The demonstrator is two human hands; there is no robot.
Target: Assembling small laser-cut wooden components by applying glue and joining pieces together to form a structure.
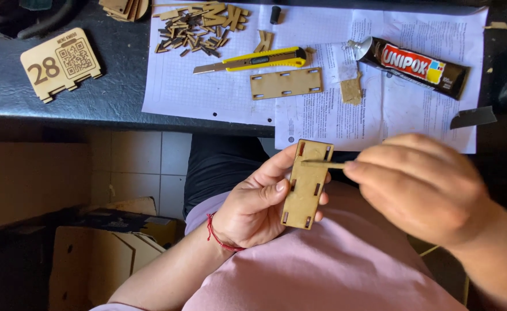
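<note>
My left hand [256,204] holds a small rectangular wooden plate [306,184] with slots along its edges, upright over my lap. My right hand [417,187] pinches a thin wooden stick [322,165] whose tip rests on the plate's upper part, near a slot. A red string bracelet circles my left wrist.
On the dark table lie white paper sheets [236,92], a yellow utility knife [253,60], a second slotted wooden plate [286,83], a black glue tube [414,64], a pile of small wooden scraps [198,27] and a wooden tag stand [62,62]. Cardboard boxes [103,253] sit on the floor at left.
</note>
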